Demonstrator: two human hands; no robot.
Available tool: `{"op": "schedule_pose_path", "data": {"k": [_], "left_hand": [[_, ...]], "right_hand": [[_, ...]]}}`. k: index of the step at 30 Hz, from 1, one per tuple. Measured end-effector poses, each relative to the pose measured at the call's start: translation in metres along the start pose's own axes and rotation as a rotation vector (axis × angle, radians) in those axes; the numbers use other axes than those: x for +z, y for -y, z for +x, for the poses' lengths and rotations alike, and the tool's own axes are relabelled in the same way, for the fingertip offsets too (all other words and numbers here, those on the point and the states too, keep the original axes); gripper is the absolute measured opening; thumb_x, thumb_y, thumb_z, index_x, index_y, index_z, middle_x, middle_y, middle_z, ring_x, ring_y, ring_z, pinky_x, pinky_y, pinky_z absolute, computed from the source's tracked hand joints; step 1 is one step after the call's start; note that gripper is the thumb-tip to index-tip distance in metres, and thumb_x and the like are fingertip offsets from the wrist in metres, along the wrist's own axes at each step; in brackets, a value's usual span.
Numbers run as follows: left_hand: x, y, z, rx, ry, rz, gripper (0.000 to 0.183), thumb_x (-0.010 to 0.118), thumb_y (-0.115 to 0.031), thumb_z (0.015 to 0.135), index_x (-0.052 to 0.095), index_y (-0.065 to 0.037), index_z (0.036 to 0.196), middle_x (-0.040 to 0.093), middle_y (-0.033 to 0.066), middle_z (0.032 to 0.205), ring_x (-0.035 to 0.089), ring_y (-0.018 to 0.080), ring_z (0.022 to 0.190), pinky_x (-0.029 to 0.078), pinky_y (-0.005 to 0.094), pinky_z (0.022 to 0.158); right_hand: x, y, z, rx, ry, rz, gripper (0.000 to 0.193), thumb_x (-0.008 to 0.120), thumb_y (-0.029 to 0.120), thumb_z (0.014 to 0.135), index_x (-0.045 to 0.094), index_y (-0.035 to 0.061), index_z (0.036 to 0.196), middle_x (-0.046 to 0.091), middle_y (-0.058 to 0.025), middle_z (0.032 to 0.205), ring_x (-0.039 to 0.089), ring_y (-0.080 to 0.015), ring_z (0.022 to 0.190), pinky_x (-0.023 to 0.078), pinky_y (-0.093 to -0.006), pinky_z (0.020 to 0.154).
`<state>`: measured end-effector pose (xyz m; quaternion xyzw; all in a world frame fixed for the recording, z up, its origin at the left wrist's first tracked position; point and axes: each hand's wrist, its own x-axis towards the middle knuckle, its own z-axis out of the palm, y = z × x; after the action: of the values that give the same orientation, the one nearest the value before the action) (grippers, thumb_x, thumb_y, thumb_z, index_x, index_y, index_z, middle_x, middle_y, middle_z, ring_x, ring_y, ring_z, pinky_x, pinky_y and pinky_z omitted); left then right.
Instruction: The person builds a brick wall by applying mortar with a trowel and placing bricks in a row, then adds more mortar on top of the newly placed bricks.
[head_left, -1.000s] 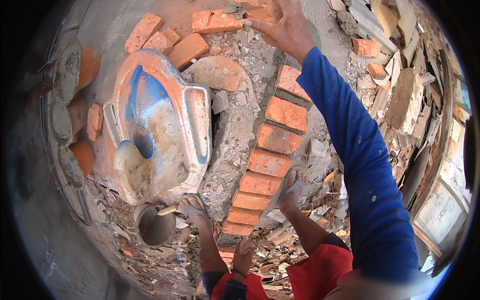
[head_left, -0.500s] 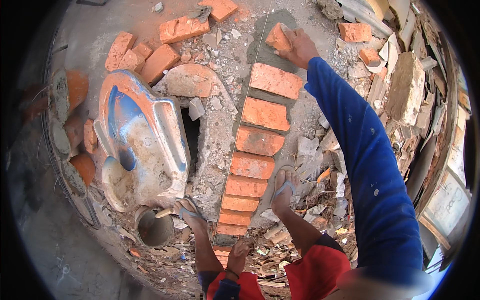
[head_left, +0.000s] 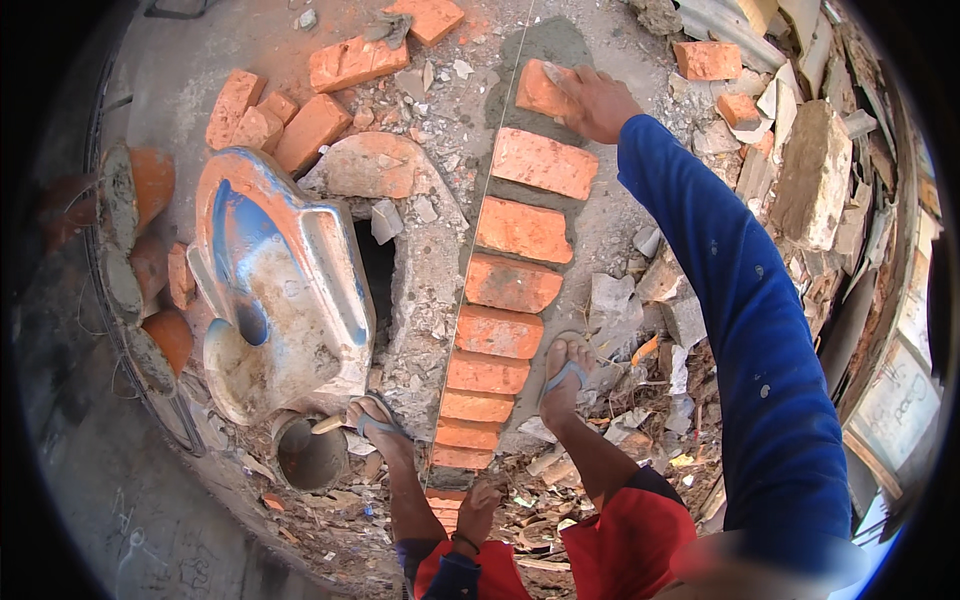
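My right hand (head_left: 603, 105) grips the right end of an orange brick (head_left: 542, 88) at the far end of a brick row. This brick sits on wet grey mortar (head_left: 552, 42), close beside a taut string line (head_left: 513, 78). Nearer to me, several bricks (head_left: 522, 230) lie crosswise in the row, with gaps between the far ones. My left hand (head_left: 478, 512) hangs low between my legs, above the near end of the row. Its fingers look curled together, and anything inside them is hidden.
A blue and white squat toilet pan (head_left: 285, 285) lies left of the row, beside a dark hole (head_left: 381, 270). Near my left foot stands a bucket (head_left: 308, 455) with a handle sticking out. Loose bricks (head_left: 358, 62) lie far left; rubble and broken slabs (head_left: 812, 175) pile up on the right.
The brick under my right hand has come down and turned, and now lies more nearly in line with the row. My left hand has stayed low in about the same place.
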<state>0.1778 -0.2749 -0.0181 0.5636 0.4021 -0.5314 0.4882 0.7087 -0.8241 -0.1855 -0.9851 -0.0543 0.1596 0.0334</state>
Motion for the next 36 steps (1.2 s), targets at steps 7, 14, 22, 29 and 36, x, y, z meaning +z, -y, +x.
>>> {"op": "schedule_pose_path", "data": {"k": [7,14,22,29,36], "left_hand": [[0.031,-0.046,-0.012,-0.052,-0.027,-0.053,0.041,0.068,-0.01,0.093,0.053,0.003,0.129,0.06,-0.0006,0.101,0.055,0.0071,0.095,0.047,0.0246,0.087],[0.023,-0.025,-0.004,0.039,0.027,-0.048,0.048,0.069,-0.017,0.094,0.051,0.003,0.134,0.062,0.0025,0.101,0.058,0.0095,0.096,0.048,0.0254,0.087],[0.018,-0.012,-0.006,0.078,-0.01,-0.051,0.054,0.067,-0.025,0.096,0.05,0.008,0.134,0.067,0.0102,0.115,0.061,0.0131,0.104,0.049,0.0277,0.091],[0.022,-0.04,-0.013,0.016,0.014,0.274,0.054,0.069,-0.028,0.095,0.051,0.008,0.132,0.069,0.0104,0.113,0.063,0.0153,0.105,0.05,0.0292,0.092],[0.03,-0.046,-0.012,0.009,0.03,0.144,0.049,0.069,-0.023,0.093,0.053,0.005,0.131,0.069,0.0089,0.11,0.064,0.0141,0.104,0.051,0.0278,0.089]], "right_hand": [[-0.013,0.003,-0.003,0.037,0.181,-0.109,0.078,0.07,0.037,0.088,0.033,0.0204,0.154,0.05,-0.0144,0.132,0.054,-0.0371,0.12,0.048,-0.0513,0.095],[-0.012,0.012,0.0,0.064,0.175,-0.09,0.07,0.066,0.036,0.092,0.035,0.0232,0.154,0.05,-0.0135,0.135,0.056,-0.0358,0.12,0.049,-0.0512,0.095],[-0.008,0.01,0.0,-0.003,0.095,-0.018,0.077,0.068,0.034,0.089,0.031,0.0218,0.155,0.052,-0.0152,0.128,0.057,-0.036,0.117,0.05,-0.0444,0.096],[-0.004,0.016,-0.01,-0.015,0.047,-0.072,0.072,0.069,0.037,0.09,0.036,0.0268,0.154,0.053,-0.0128,0.13,0.058,-0.0335,0.117,0.051,-0.0455,0.095],[-0.006,0.021,-0.013,0.026,0.083,-0.121,0.072,0.069,0.036,0.091,0.035,0.0284,0.154,0.054,-0.0124,0.129,0.059,-0.033,0.116,0.051,-0.0451,0.095]]}}
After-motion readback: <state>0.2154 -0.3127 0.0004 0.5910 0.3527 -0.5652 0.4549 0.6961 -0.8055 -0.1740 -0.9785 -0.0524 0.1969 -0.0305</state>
